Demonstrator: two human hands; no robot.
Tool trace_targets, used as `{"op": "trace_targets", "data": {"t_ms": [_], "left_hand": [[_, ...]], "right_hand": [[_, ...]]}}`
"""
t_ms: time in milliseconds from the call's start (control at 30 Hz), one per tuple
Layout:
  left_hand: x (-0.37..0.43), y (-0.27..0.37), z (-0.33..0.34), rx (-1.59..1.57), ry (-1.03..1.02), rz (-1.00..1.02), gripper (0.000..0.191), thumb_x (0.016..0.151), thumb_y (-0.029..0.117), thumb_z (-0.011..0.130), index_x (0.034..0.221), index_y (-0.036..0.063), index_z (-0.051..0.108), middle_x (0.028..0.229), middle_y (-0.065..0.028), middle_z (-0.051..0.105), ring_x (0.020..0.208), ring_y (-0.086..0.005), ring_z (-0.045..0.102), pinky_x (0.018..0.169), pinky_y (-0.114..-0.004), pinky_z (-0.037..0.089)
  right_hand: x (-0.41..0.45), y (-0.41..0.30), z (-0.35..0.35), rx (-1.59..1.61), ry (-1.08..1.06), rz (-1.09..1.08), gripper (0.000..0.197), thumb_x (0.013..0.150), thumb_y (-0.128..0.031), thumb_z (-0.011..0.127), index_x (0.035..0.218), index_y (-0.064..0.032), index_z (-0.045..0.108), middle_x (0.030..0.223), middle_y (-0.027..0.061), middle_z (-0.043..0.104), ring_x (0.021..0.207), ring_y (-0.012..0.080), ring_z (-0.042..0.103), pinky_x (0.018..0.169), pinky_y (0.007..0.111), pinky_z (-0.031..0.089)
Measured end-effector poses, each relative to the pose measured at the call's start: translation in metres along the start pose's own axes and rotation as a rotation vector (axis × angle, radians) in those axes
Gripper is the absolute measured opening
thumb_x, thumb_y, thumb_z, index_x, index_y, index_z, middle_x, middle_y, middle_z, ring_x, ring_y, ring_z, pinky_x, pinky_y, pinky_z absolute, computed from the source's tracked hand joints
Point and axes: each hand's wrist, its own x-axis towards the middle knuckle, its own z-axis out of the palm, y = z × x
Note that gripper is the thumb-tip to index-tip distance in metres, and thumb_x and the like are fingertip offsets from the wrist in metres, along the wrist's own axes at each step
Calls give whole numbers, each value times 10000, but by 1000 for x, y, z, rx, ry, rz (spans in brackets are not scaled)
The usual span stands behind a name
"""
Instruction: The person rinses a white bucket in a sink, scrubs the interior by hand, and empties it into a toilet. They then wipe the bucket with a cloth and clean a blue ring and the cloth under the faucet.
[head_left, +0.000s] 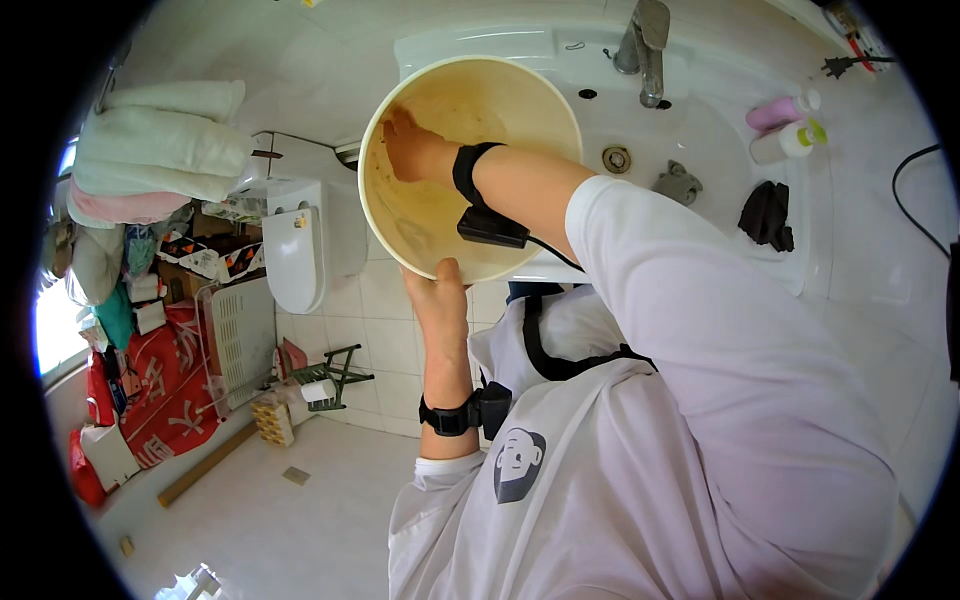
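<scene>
A cream plastic bucket (517, 90) is tilted with its mouth towards me, over the left end of the white washbasin (472, 43). Its inside is yellowed and carries brown specks and smears. My left hand (439, 300) grips the near rim, thumb over the edge and fingers behind the outer wall. Deep inside the bucket, my right hand (416, 150) reaches to the left part of the inner wall. Its fingertips are shadowed and blurred, so whether it holds anything cannot be made out. Black straps with small black boxes sit on both forearms.
In the washbasin lie a grey cloth (679, 183) and a black cloth (766, 216), near the metal drain (616, 159). A faucet (649, 52) overhangs the basin. Pink (776, 112) and white bottles (784, 144) stand on its right rim. A toilet (294, 259) and folding stool (334, 379) are left.
</scene>
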Motion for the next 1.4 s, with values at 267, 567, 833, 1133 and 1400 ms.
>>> {"op": "trace_targets", "data": {"t_ms": [267,567,833,1133,1400], "left_hand": [[-4,7,5,-46,54,-49,440,763,-8,421,1199,-66,406,1094,-172,526,887,-236,590,695,-316,533],[1,30,12,-213,27,-194,497,748,-16,400,1243,-52,376,1096,-180,516,827,-210,594,579,-273,520],[4,15,29,-94,-63,-110,416,769,7,439,1182,-44,433,1023,-138,537,782,-198,589,602,-314,535],[0,20,38,-70,-101,-30,455,768,-6,424,1222,-32,401,1035,-144,531,805,-202,590,611,-302,537],[-3,3,39,-117,-108,-42,514,719,-68,386,1232,-72,407,1098,-141,529,885,-184,543,727,-248,456]], "right_hand": [[-16,26,5,-40,-24,-364,587,863,-158,438,1419,-70,270,1519,53,136,1393,244,162,1101,435,218],[-22,53,13,-34,150,-206,537,834,-105,456,1350,9,364,1494,110,194,1374,277,211,1067,458,263],[-20,47,5,244,61,-82,559,798,-43,471,1336,38,343,1472,198,186,1315,330,305,1001,403,375],[-37,98,24,405,-359,-194,390,792,-116,494,1170,-57,572,1197,179,549,1073,303,547,880,386,424],[-66,126,-9,-165,-487,5,305,806,-172,516,1053,-75,666,1101,139,633,984,290,605,817,396,457]]}}
